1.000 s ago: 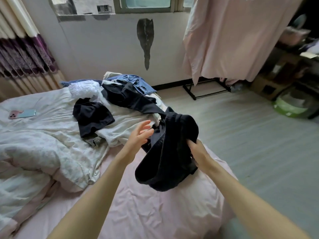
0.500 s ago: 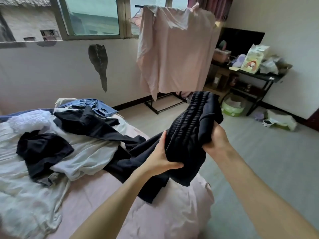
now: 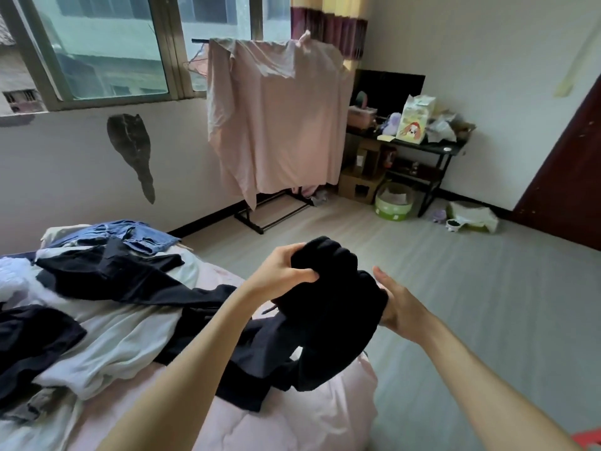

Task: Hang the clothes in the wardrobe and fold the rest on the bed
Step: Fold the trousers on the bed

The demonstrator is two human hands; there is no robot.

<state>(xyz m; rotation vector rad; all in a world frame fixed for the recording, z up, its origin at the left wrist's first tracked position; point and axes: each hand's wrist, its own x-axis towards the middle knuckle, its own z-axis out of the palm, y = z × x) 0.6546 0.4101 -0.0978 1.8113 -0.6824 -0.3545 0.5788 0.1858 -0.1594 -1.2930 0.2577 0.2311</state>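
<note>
Above the near corner of the bed (image 3: 292, 428), a black garment (image 3: 328, 307) is held up by both hands. It is gripped at its bunched top by the left hand (image 3: 279, 275), whose fingers are curled into the cloth. Its right side is supported by the right hand (image 3: 400, 307); the thumb is raised, but the fingers are hidden behind the cloth, so how they lie cannot be told. The rest of the garment is draped down onto the pink bedding and trails left toward a heap of clothes (image 3: 107, 304). Black and white pieces are piled there, and blue jeans (image 3: 143, 236) are laid at the far end of the heap. Further off, a pink sheet (image 3: 276, 125) is hung over a rack beneath the window (image 3: 97, 50). A black shelf (image 3: 422, 148) with assorted items is set against the far wall.
</note>
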